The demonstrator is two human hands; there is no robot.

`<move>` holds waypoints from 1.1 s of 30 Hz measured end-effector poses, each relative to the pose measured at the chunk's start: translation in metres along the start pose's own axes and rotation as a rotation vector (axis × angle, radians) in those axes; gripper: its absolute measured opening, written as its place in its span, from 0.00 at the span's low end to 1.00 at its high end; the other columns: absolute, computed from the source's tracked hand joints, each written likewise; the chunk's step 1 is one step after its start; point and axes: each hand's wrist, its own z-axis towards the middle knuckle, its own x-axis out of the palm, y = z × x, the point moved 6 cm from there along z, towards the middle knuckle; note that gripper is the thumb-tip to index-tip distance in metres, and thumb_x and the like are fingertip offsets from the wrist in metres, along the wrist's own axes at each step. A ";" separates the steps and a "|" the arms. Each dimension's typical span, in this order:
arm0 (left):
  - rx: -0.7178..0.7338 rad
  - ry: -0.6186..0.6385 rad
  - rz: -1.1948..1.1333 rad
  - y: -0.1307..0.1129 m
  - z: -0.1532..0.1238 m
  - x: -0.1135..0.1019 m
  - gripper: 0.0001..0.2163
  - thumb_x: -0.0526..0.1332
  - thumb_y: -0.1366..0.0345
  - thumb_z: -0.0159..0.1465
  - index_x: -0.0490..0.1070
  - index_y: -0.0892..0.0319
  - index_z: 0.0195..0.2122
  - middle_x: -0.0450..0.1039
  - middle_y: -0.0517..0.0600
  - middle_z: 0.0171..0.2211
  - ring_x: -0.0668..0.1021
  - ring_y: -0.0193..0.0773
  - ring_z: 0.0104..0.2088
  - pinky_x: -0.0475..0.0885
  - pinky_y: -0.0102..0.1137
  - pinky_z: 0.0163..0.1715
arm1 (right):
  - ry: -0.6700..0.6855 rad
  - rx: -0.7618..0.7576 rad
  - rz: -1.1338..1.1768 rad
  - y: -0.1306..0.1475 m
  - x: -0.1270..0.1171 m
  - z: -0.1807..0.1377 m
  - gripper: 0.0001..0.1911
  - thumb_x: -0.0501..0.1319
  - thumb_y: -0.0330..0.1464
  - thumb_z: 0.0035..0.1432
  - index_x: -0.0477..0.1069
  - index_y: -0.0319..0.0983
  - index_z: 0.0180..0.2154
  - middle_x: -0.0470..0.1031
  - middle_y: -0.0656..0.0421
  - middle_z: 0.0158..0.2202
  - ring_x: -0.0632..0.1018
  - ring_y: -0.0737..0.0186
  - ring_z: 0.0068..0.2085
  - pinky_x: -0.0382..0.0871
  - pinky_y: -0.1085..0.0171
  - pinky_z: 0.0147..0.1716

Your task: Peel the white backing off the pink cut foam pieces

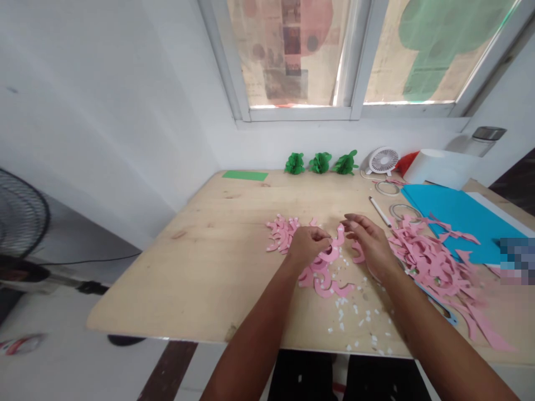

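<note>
2 hands in frame, both over the surface. 1 pink arc is held by the left hand, its fingers pinched together on it; the arc is set at mid-surface, above the other pieces. The right hand is held at the arc's upper end, fingers partly curled; whether anything is pinched there cannot be told. 2 clusters of cut pieces are seen: the left pile, beyond the left wrist, and the near pile, below the left hand; overlapped, so no exact count. 1 loose piece is partly covered by the right hand. White bits are scattered between the forearms, dozens. 1 heap of pink scraps is piled right of the right hand, partly on the blue sheets. Also on the right: 2 rings, 1 pen, 1 small fan, 1 bottle. Along the back: 3 green figures are lined up in a row, 1 green strip is laid flat at the far left corner.
</note>
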 end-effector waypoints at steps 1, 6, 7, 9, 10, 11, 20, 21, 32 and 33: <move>0.001 -0.012 -0.010 0.000 0.000 -0.001 0.05 0.61 0.68 0.47 0.74 0.64 0.23 0.73 0.49 0.20 0.74 0.33 0.22 0.67 0.25 0.22 | 0.043 0.031 0.004 -0.001 0.003 0.000 0.19 0.60 0.41 0.50 0.68 0.40 0.44 0.73 0.55 0.38 0.73 0.62 0.34 0.64 0.66 0.30; -0.018 -0.038 -0.084 0.001 0.000 -0.002 0.06 0.63 0.66 0.47 0.74 0.64 0.23 0.73 0.49 0.19 0.73 0.33 0.21 0.67 0.26 0.22 | 0.124 0.059 0.038 -0.003 0.010 -0.002 0.24 0.63 0.39 0.45 0.67 0.40 0.46 0.70 0.60 0.32 0.69 0.67 0.29 0.59 0.70 0.23; -0.025 -0.035 -0.107 0.001 0.000 -0.002 0.06 0.63 0.66 0.47 0.74 0.64 0.23 0.73 0.49 0.19 0.73 0.33 0.21 0.67 0.26 0.22 | 0.115 0.060 0.042 -0.004 0.010 -0.002 0.24 0.64 0.39 0.45 0.67 0.39 0.46 0.70 0.61 0.31 0.68 0.68 0.27 0.56 0.71 0.21; -0.043 -0.019 -0.160 0.002 0.000 0.000 0.06 0.63 0.66 0.47 0.74 0.64 0.23 0.73 0.49 0.19 0.73 0.32 0.21 0.68 0.26 0.23 | 0.101 0.073 0.047 -0.006 0.009 -0.001 0.23 0.64 0.39 0.45 0.68 0.40 0.45 0.69 0.62 0.29 0.67 0.70 0.25 0.52 0.71 0.18; -0.056 -0.009 -0.187 0.002 0.000 0.000 0.06 0.64 0.66 0.46 0.73 0.64 0.23 0.73 0.49 0.19 0.73 0.32 0.21 0.68 0.26 0.23 | 0.096 0.079 0.049 -0.006 0.009 -0.001 0.23 0.64 0.39 0.44 0.69 0.40 0.44 0.69 0.62 0.29 0.66 0.70 0.25 0.51 0.72 0.17; -0.070 -0.001 -0.212 0.002 0.000 0.001 0.06 0.64 0.66 0.46 0.73 0.65 0.22 0.72 0.49 0.19 0.73 0.32 0.21 0.68 0.26 0.23 | 0.091 0.083 0.053 -0.007 0.008 -0.001 0.23 0.64 0.39 0.44 0.69 0.40 0.44 0.69 0.62 0.28 0.66 0.70 0.24 0.50 0.72 0.17; -0.111 0.061 -0.298 0.000 -0.001 0.005 0.08 0.66 0.66 0.44 0.74 0.65 0.24 0.73 0.50 0.19 0.73 0.32 0.21 0.69 0.28 0.25 | 0.077 0.070 0.107 -0.006 0.007 0.000 0.20 0.65 0.37 0.43 0.70 0.39 0.41 0.68 0.63 0.26 0.66 0.70 0.25 0.51 0.72 0.18; -0.114 0.062 -0.299 0.000 -0.001 0.005 0.08 0.66 0.66 0.44 0.74 0.65 0.25 0.73 0.50 0.19 0.73 0.32 0.21 0.69 0.28 0.25 | 0.078 0.070 0.110 -0.007 0.007 0.000 0.21 0.65 0.37 0.43 0.70 0.39 0.41 0.68 0.63 0.26 0.66 0.70 0.24 0.51 0.71 0.18; -0.112 0.079 -0.315 0.001 -0.001 0.005 0.10 0.67 0.65 0.43 0.73 0.65 0.25 0.73 0.49 0.20 0.74 0.33 0.21 0.69 0.28 0.25 | 0.083 0.074 0.105 -0.004 0.008 -0.001 0.21 0.64 0.38 0.43 0.70 0.38 0.42 0.67 0.62 0.27 0.64 0.71 0.22 0.49 0.72 0.15; -0.113 0.079 -0.312 0.001 -0.001 0.006 0.10 0.67 0.65 0.44 0.73 0.65 0.25 0.73 0.49 0.20 0.74 0.33 0.21 0.69 0.28 0.25 | 0.083 0.074 0.099 -0.004 0.008 -0.001 0.21 0.64 0.38 0.43 0.70 0.39 0.42 0.67 0.61 0.27 0.64 0.71 0.22 0.49 0.72 0.15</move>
